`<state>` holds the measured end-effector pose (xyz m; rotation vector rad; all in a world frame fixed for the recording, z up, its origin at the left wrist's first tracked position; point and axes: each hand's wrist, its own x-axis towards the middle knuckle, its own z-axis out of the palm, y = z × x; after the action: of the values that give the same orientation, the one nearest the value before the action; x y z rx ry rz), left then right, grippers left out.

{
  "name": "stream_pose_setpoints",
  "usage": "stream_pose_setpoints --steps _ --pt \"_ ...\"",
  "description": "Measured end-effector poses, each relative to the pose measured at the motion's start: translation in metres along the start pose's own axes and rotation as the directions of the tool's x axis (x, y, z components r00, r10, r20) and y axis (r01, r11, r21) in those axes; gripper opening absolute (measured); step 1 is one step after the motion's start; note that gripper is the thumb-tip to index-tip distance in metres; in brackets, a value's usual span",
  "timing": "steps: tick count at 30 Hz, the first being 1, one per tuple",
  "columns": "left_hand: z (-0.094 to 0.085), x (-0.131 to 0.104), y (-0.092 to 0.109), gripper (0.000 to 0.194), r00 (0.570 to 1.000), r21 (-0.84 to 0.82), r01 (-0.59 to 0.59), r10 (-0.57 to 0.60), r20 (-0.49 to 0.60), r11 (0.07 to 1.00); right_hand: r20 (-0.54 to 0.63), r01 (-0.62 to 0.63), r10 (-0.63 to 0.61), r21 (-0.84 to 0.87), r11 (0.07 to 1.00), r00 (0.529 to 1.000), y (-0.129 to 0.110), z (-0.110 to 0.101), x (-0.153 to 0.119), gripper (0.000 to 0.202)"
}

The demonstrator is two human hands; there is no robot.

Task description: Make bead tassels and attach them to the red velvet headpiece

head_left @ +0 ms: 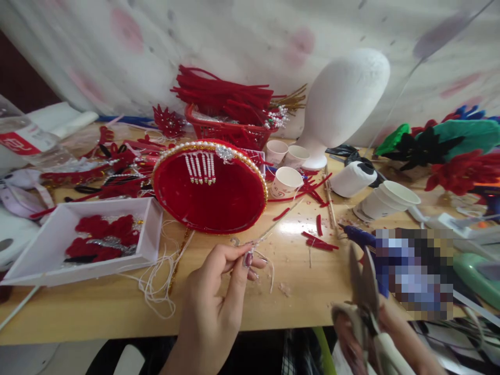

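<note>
My left hand point(219, 291) is closed in a pinch, its thumb and fingertips on a thin pale strand point(272, 278) that trails to both sides. Just beyond it stands a red velvet headpiece point(211, 203), tilted toward me, its rim edged with pearls and gold trim. Short pearl strings point(201, 167) hang at its upper front. At the lower right, my right hand point(402, 333) grips white-handled scissors point(367, 281), their blades parted and pointing up, away from the strand. Part of that hand is blurred and hidden by the handles.
A white box point(152, 237) with red flowers lies left, near loose white cord point(154, 284). Behind are a red basket point(234, 131) of red stems, a white foam head point(347, 99) and paper cups point(287, 182). A blue glue gun point(359, 237) rests beside the scissors.
</note>
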<state>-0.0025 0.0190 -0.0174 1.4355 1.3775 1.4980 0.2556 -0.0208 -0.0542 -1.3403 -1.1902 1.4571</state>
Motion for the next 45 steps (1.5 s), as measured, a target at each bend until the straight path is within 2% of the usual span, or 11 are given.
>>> stream_pose_setpoints --steps 3,6,13,17,22,28,34,38,41,43,45 --pt "0.0 0.0 0.001 0.017 0.993 0.09 -0.119 0.116 0.034 0.989 0.127 -0.204 0.186 0.153 0.967 0.974 0.005 0.019 0.012 0.049" --pt "0.001 0.001 0.001 0.02 0.962 0.23 -0.272 0.261 0.077 0.935 0.133 -0.258 0.231 0.261 0.93 0.964 -0.006 0.033 0.015 0.045" --pt "0.006 0.005 -0.004 0.021 0.792 0.46 -0.581 0.597 0.129 0.672 0.194 -0.251 0.202 0.281 0.926 0.96 -0.024 0.041 0.015 0.038" --pt "0.007 0.004 -0.008 0.023 0.757 0.44 -0.638 0.618 0.211 0.632 0.21 -0.274 0.218 0.292 0.916 0.953 -0.023 0.04 0.015 0.04" --pt "0.009 -0.002 -0.008 0.024 0.778 0.395 -0.625 0.575 0.252 0.673 0.159 -0.221 0.184 0.263 0.939 0.97 -0.022 0.049 0.011 0.045" --pt "0.011 -0.007 -0.004 0.03 0.751 0.387 -0.66 0.574 0.324 0.644 0.224 -0.15 0.093 0.252 0.956 0.97 -0.035 0.061 0.008 0.083" --pt "0.012 -0.004 0.0 0.029 0.757 0.379 -0.654 0.562 0.334 0.655 0.167 -0.098 0.063 0.208 0.973 0.984 -0.03 0.062 0.003 0.066" --pt "0.013 -0.006 0.008 0.026 0.877 0.223 -0.452 0.384 0.29 0.864 0.123 -0.075 0.05 0.206 0.976 0.991 -0.029 0.067 0.0 0.055" --pt "0.015 -0.007 0.014 0.016 0.958 -0.036 -0.019 0.029 0.287 0.999 0.039 -0.077 0.071 0.193 0.978 0.997 -0.034 0.074 -0.001 0.05" --pt "0.015 -0.006 0.017 0.019 0.892 -0.25 0.343 -0.23 0.39 0.905 0.002 -0.058 0.059 0.177 0.983 0.998 -0.035 0.076 -0.001 0.048" --pt "0.015 -0.001 0.019 0.02 0.758 -0.397 0.618 -0.38 0.53 0.679 -0.032 -0.036 0.04 0.124 0.992 0.999 -0.032 0.077 -0.003 0.046"
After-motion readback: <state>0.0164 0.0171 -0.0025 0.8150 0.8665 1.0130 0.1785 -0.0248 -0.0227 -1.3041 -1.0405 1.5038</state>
